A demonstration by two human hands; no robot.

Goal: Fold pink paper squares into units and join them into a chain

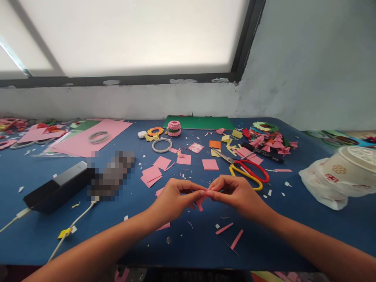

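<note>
Both hands meet over the near middle of the blue table. My left hand (179, 197) pinches a small folded piece of pink paper (200, 203) between thumb and index finger. From the other side, my right hand (233, 194) grips the same piece, its fingertips nearly touching the left ones. Part of the paper hangs down below the fingers. Pink squares (210, 164) lie just beyond the hands. Scissors with red and yellow handles (249, 172) rest open behind my right hand. Thin pink strips (224, 228) are scattered nearer the table's edge.
On the left are a black box-shaped device (58, 186), a cable (75, 219) and large pink sheets (85, 137). Tape rolls (161, 145) and a pink paper ring stack (174, 128) stand farther back. A bagged cup (337, 172) and black marker (263, 152) are to the right.
</note>
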